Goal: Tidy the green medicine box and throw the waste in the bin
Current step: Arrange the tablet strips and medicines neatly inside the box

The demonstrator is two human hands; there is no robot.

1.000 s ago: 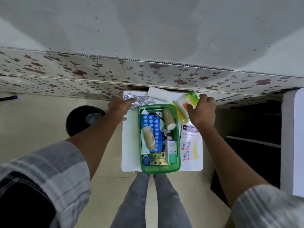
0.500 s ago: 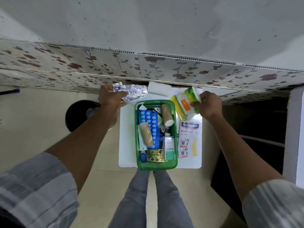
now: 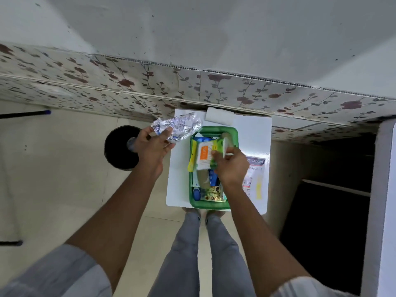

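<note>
The green medicine box [image 3: 194,203] stands on a small white table [image 3: 179,185], filled with blister strips, bandage rolls and small packets. My right hand [image 3: 231,168] is over the box, shut on a green and orange sachet [image 3: 205,155] with yellow packets under it. My left hand [image 3: 155,144] is lifted to the left of the box and grips a crumpled silver foil wrapper [image 3: 179,127]. The black round bin [image 3: 120,146] stands on the floor just left of that hand.
A white plaster packet [image 3: 255,179] lies on the table right of the box. A white folded pad [image 3: 219,117] sits at the table's back edge against the flowered wall. A white cabinet edge [image 3: 383,189] rises at right. My legs are below the table.
My right hand carried the green and orange sachet from the table's right side to over the box. My left hand lifted the foil wrapper off the table and moved it left, toward the bin.
</note>
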